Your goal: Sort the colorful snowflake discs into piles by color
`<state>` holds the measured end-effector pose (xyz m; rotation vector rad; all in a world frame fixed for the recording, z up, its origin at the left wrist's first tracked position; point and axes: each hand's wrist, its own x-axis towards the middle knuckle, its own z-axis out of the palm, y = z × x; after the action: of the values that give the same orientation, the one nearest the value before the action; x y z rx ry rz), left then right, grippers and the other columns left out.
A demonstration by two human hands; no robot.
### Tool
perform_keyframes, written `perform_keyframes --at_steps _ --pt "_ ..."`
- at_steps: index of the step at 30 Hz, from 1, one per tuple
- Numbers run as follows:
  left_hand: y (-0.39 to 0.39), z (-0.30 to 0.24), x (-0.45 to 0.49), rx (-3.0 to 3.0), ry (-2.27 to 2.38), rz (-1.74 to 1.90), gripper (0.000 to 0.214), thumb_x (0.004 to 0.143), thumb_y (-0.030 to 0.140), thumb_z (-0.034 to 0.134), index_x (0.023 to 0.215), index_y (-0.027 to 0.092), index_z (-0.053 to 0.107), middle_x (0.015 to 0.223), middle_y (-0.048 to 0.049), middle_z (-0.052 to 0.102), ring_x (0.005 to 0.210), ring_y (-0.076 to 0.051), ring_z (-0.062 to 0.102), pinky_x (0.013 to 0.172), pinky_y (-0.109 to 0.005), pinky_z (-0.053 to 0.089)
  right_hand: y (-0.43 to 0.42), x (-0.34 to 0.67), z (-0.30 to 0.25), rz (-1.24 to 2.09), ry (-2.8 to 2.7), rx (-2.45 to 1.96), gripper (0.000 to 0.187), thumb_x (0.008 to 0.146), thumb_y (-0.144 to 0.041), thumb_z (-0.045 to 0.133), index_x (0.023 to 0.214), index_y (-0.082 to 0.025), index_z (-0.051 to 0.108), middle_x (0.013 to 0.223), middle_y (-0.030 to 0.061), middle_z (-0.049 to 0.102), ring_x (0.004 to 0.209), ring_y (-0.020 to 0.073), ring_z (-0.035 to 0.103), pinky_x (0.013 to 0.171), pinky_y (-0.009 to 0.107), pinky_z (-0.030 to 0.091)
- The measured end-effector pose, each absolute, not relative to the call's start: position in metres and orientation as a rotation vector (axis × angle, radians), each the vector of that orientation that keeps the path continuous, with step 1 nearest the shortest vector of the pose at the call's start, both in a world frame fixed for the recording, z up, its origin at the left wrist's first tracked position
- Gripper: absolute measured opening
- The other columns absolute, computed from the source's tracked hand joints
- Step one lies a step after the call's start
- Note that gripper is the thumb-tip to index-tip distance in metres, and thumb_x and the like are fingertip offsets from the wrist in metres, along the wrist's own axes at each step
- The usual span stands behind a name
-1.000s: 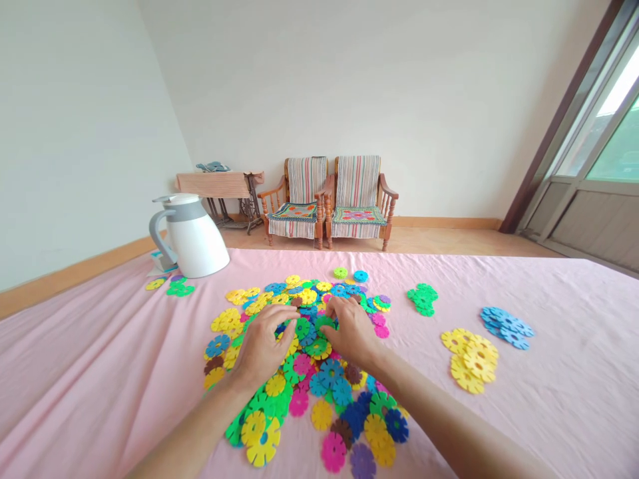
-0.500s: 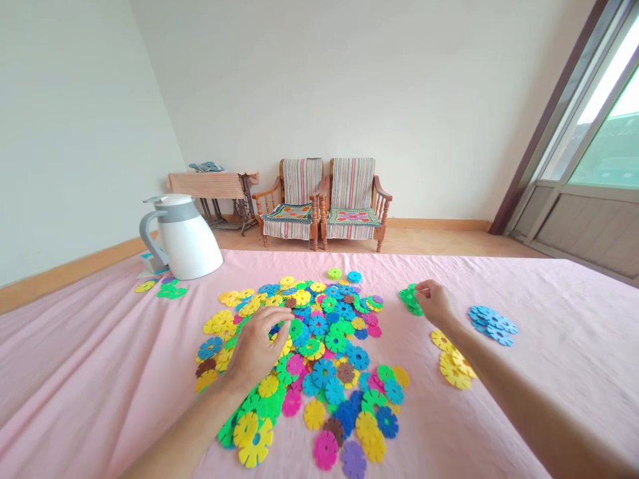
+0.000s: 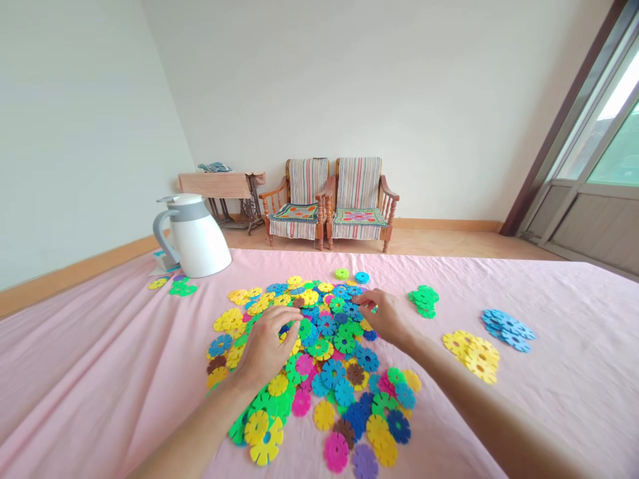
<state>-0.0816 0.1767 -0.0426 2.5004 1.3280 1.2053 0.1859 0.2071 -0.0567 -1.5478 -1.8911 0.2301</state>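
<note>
The left hand (image 3: 269,340) is bent over the heap of plastic discs (image 3: 332,374), its thumb and forefinger a little apart, with dark blue showing in the gap; whether these fingers grip something, I cannot tell. The right hand (image 3: 387,318) is at the far right edge of the same heap, its thumb and fingertips near to each other, and here also I cannot see if a disc is between them. To take one piece well, I would pinch it at the rim and lift it gently, because the notches could catch on a neighbour. A light left palm would disturb the heap less. The discs look thin, smooth and rather stiff, shaped like flowers with a round hole in the middle. At the right, apart from the heap, lie a green pile (image 3: 424,301), a yellow pile (image 3: 472,352) and a blue pile (image 3: 507,329), overlapping like coins on the soft, wrinkled pink cloth (image 3: 564,406).
</note>
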Motion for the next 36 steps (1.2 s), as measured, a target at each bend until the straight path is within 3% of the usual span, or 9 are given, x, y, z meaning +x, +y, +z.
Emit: perform_keyframes --at_steps 6,11,16,21,29,36 --pt "0.177 -0.041 -0.082 2.502 1.331 1.210 0.017 0.086 0.021 0.053 0.090 0.021 0.069 0.095 -0.0040 0.070 0.094 -0.020 0.063 0.088 -0.036 0.050 0.224 0.149 -0.056 0.219 -2.045 -1.484 0.028 0.076 -0.020 0.063 0.103 -0.019 0.067 0.105 0.0077 0.066 0.105 0.0239 0.056 0.091 0.034 0.040" --pt "0.176 -0.040 -0.081 2.490 1.320 1.207 0.017 0.087 0.021 0.052 0.091 0.021 0.069 0.096 -0.0045 0.070 0.097 -0.020 0.062 0.089 -0.036 0.049 0.236 0.143 -0.059 0.233 -2.039 -1.561 0.023 0.078 -0.031 0.067 0.094 -0.014 0.064 0.100 0.0080 0.063 0.097 0.0227 0.057 0.085 0.040 0.045" --pt "0.178 -0.041 -0.082 2.486 1.331 1.214 0.017 0.087 0.021 0.052 0.091 0.021 0.069 0.096 -0.0047 0.070 0.096 -0.020 0.062 0.088 -0.037 0.049 0.235 0.143 -0.054 0.304 -1.978 -1.547 0.021 0.089 -0.035 0.057 0.095 -0.014 0.061 0.092 0.0020 0.064 0.079 0.0137 0.062 0.072 0.033 0.051" --pt "0.179 -0.041 -0.083 2.491 1.368 1.215 0.017 0.086 0.022 0.052 0.090 0.020 0.069 0.095 -0.0046 0.070 0.095 -0.020 0.063 0.088 -0.037 0.050 0.231 0.187 -0.045 0.287 -1.754 -1.591 0.007 0.080 -0.022 0.055 0.079 -0.019 0.061 0.073 -0.0007 0.067 0.068 0.0115 0.063 0.061 0.021 0.047" --pt "0.180 -0.043 -0.084 2.498 1.397 1.183 0.018 0.086 0.022 0.052 0.089 0.020 0.069 0.095 -0.0050 0.070 0.096 -0.020 0.063 0.089 -0.039 0.050 0.220 0.309 -0.065 0.079 -1.369 -1.873 0.011 0.070 -0.023 0.051 0.072 -0.019 0.062 0.063 0.0039 0.067 0.057 0.0162 0.062 0.051 0.024 0.042" --pt "0.180 -0.040 -0.083 2.512 1.419 1.212 0.020 0.083 0.018 0.049 0.088 0.020 0.069 0.094 -0.0052 0.071 0.094 -0.021 0.064 0.087 -0.040 0.051 0.213 0.276 -0.066 0.032 -1.501 -1.788 0.023 0.076 -0.022 0.044 0.086 -0.019 0.064 0.085 0.0057 0.069 0.073 0.0168 0.065 0.064 0.027 0.047"
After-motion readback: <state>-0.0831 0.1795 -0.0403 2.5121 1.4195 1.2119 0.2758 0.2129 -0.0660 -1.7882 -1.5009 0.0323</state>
